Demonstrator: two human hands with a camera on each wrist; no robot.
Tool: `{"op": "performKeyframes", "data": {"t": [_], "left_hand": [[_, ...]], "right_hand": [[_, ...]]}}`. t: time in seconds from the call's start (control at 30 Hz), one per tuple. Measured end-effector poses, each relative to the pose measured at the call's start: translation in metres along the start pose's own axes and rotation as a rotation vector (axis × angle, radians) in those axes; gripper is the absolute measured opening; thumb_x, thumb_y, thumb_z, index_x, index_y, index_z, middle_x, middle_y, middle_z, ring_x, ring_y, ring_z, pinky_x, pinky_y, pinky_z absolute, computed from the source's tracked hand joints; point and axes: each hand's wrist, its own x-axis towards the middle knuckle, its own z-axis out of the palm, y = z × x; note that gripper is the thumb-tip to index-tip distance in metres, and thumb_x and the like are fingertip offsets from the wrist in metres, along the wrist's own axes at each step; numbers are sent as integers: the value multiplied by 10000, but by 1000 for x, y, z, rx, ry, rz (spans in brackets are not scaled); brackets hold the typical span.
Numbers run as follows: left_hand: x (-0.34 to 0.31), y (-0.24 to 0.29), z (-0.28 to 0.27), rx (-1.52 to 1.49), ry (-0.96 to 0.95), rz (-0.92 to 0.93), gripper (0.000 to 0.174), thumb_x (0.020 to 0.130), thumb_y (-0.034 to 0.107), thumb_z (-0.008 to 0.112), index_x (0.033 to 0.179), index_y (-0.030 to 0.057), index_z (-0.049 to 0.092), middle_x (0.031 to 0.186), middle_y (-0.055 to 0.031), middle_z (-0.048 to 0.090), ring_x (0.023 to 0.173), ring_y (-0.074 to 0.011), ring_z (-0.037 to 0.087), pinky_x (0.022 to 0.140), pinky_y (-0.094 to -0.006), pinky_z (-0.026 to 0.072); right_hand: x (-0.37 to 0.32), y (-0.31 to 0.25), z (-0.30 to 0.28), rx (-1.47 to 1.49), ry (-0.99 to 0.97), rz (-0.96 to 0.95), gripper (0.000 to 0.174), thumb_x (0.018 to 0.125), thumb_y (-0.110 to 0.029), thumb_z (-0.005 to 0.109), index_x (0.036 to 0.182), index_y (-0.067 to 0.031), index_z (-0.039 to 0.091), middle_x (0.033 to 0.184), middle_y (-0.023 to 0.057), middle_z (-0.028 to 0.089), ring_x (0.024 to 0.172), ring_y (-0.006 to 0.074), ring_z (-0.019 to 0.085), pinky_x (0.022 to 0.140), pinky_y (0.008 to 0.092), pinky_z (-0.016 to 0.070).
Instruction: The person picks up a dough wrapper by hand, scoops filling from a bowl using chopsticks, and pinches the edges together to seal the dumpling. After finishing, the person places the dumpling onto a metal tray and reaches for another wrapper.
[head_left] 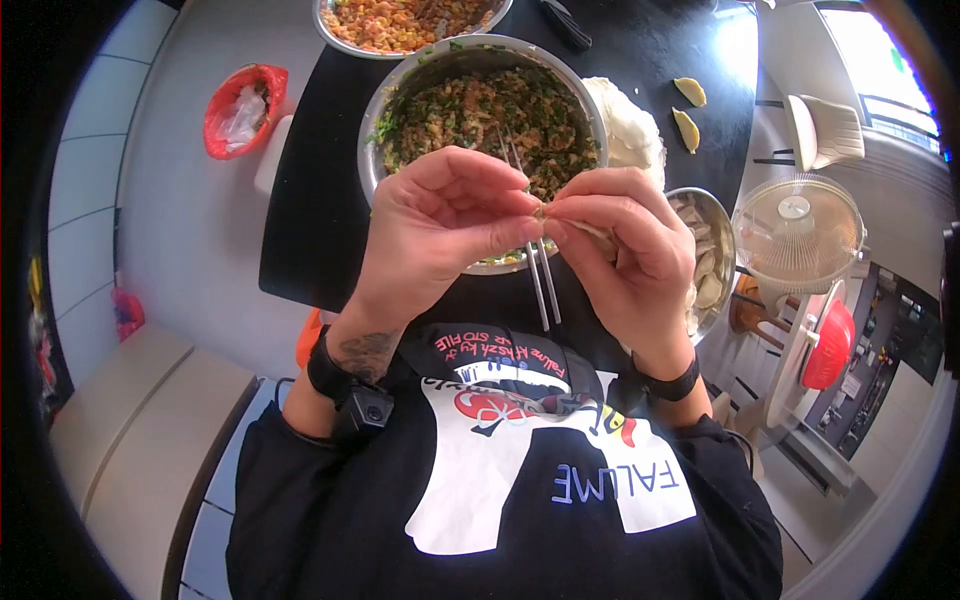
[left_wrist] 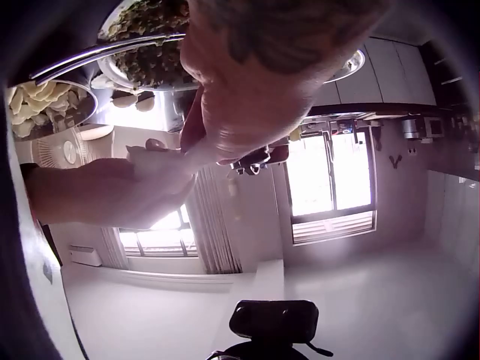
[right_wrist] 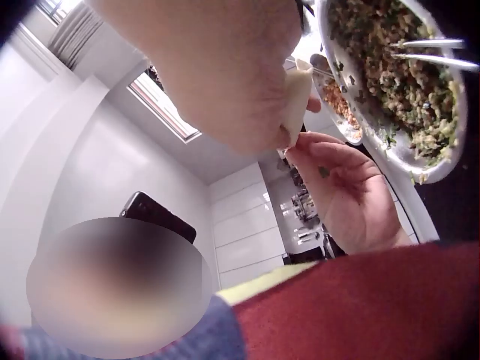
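Both hands meet over the near rim of a steel bowl (head_left: 368, 150) of chopped meat and greens. My right hand (head_left: 635, 245) grips a pale folded dumpling (right_wrist: 298, 97), mostly hidden behind its fingers in the head view. With thumb and fingertip, my left hand (head_left: 430, 215) pinches the dumpling's end, where the fingertips of both hands come together. Green bits stick to the left palm in the right wrist view. Two metal chopsticks (head_left: 540, 285) lean in the bowl, tips in the filling (head_left: 470, 110) and handles over its near rim.
Beyond the bowl's right rim lies white dough (head_left: 625, 125). A second bowl (head_left: 728, 250) holds several dumplings at the right. Two yellowish dumpling-shaped pieces (head_left: 688, 130) lie on the black table (head_left: 310, 200). An orange mixture fills another bowl (head_left: 335, 38). A fan (head_left: 797, 235) stands farther right.
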Motion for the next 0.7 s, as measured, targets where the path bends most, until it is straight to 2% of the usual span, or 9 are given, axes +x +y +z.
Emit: {"op": "performKeyframes", "data": {"t": [0.07,0.2,0.27,0.4,0.47,0.7], "left_hand": [[1,-3,1,6,-2,73,292,761,-45,712,1022,20,596,934,-84,661,880,-140,655,817,-248,545],[1,-4,0,40,3,89,306,764,-49,707,1045,10,602,966,-85,646,891,-135,645,817,-253,544],[5,3,5,-149,-34,9,348,774,-44,698,1103,1,596,1009,-85,622,909,-130,629,817,-250,539],[7,-1,-1,-109,-105,-68,350,781,-35,694,1119,-1,608,1038,-83,601,922,-129,618,821,-244,530],[7,-4,0,-39,-137,19,274,787,-30,690,1056,-3,642,1007,-78,614,913,-134,621,821,-238,523],[7,-7,-3,-17,-138,39,215,789,-25,690,1002,-9,662,942,-80,632,895,-133,624,812,-241,523]], "right_hand": [[2,1,0,-13,-6,-3,134,741,20,700,860,-16,650,868,101,611,748,207,624,624,282,510],[3,3,1,-30,-8,-5,139,738,25,701,859,-21,652,869,97,613,748,201,625,623,274,511],[2,4,1,3,19,18,139,737,24,704,857,-23,652,869,94,614,752,195,627,626,267,512],[1,6,0,30,32,31,150,735,22,710,866,-25,652,880,87,612,765,174,629,634,253,515],[1,5,1,65,36,53,149,737,24,708,865,-22,648,886,87,607,766,170,629,636,252,514],[-2,8,1,117,37,85,138,734,24,711,836,-11,625,900,86,595,758,159,622,639,247,508]]}}
